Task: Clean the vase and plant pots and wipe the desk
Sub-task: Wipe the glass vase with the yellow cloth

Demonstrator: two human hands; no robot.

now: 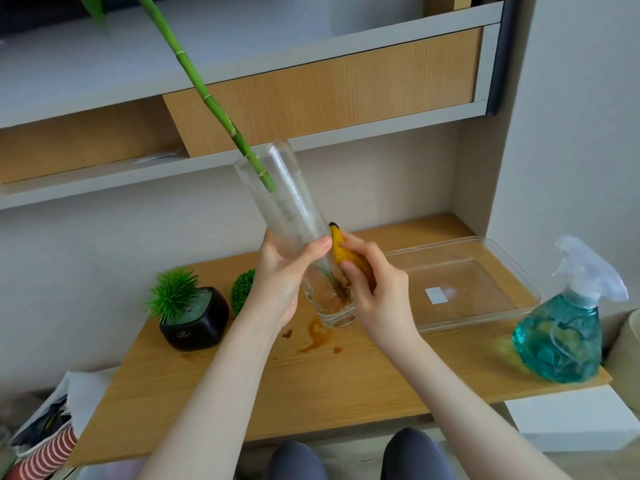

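My left hand (282, 271) grips the tilted vase (277, 202), my right hand (372, 285) pinches the yellow cloth (341, 252); wet glass could slip onto the bench (346, 375).

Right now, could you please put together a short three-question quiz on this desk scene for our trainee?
1. True or false: the glass vase stands upright on the desk.
2. What does the right hand press against the vase? A) the spray bottle B) a yellow cloth C) a paper towel
3. Fill in: brown stains lie on the desk between the black plant pot and the clear ____.

Key
1. False: the left hand holds it tilted, the green stalk still in it.
2. B, the yellow cloth; the spray bottle stands untouched.
3. tray.
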